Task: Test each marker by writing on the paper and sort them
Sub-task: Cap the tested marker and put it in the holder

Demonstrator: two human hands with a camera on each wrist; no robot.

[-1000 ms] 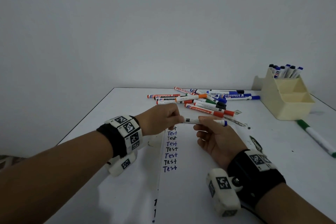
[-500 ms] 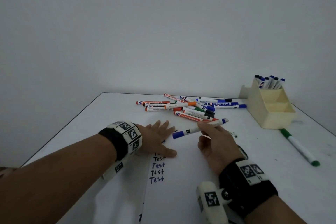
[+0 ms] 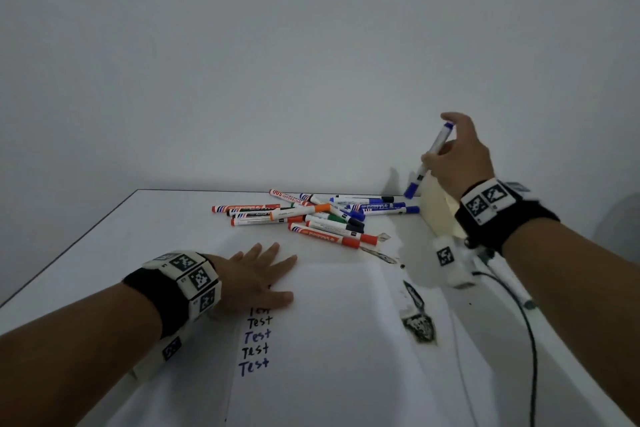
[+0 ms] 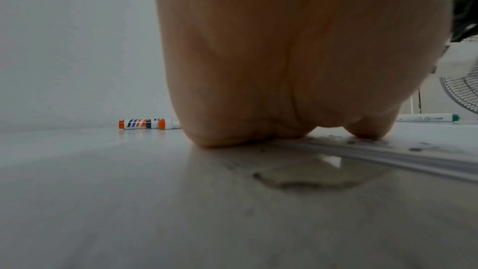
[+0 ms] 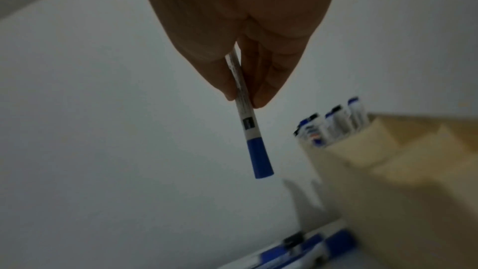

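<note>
My right hand [image 3: 453, 152] pinches a capped blue marker [image 3: 427, 161] [image 5: 247, 118], cap end down, in the air just left of the cream organizer [image 3: 438, 215] [image 5: 388, 171]. Several markers [image 5: 333, 124] stand in the organizer's back compartment. My left hand [image 3: 258, 276] lies flat with spread fingers on the white paper [image 3: 339, 322], over the top of a column of written "Test" words [image 3: 256, 343]. A pile of loose markers [image 3: 311, 215] lies on the table beyond the paper.
A green-capped marker [image 3: 516, 291] [image 4: 426, 118] lies on the table under my right forearm. Dark ink smudges [image 3: 417, 315] mark the paper's right side. A black cable [image 3: 530, 340] trails from my right wrist. The table's left edge [image 3: 69, 250] runs diagonally.
My right hand lifted the blue marker from above the paper up and right to beside the organizer, turning it cap down. The left hand stayed flat on the paper.
</note>
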